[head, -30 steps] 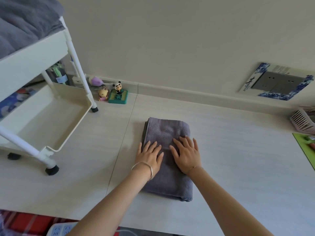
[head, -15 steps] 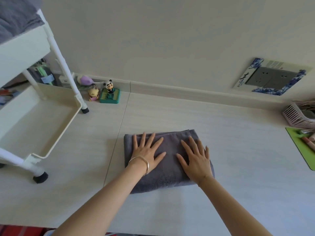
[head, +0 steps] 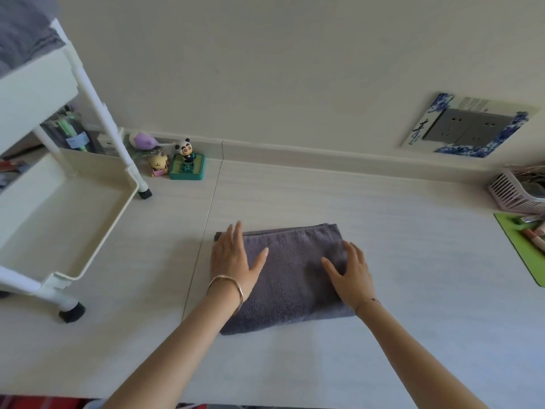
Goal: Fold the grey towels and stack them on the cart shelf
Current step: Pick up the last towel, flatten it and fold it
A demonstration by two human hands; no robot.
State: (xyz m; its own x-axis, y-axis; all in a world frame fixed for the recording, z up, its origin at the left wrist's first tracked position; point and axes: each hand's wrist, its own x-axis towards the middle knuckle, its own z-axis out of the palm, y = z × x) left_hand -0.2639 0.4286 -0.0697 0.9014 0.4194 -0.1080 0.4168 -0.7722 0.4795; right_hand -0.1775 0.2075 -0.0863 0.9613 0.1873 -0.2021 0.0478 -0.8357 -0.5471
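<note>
- Broadly, a pale wood-grain tabletop (head: 383, 231) carries everything. The dark grey terry towel (head: 295, 276), folded into a thick rectangle, lies flat on it and serves as my landmark.
- Left of the towel, well apart, stands a white plastic rolling cart (head: 129, 199) on black castors. Its upper shelf holds a heap of grey cloth (head: 23, 33), apparently more towels.
- On the towel's left end lies the left hand (head: 231, 261), palm down, with the fingers straight and close together and the thumb splayed. It presses the towel and grips nothing.
- On the towel's right end lies the right hand (head: 352, 276), equally flat, with the fingers slightly spread. It holds nothing either.
- Far right of the towel sit a pink slatted basket (head: 513, 196) and a green mat (head: 525, 249). Beyond the towel, towards the wall, stands a small panda figurine (head: 186, 152).
- Judging by the neat rectangle, folding looks finished and only the carry to the cart remains.
- First risk: flat palms have no hold on the towel. If it is lifted by one end or by the top layer alone, the layers could slide apart and the fold would open.
- Second risk: the cart stands on castors, so pushing the towel onto a shelf could roll it away.
- Third risk: the grey heap on the upper shelf looks uneven, so a towel laid on it may tip or slump.
</note>
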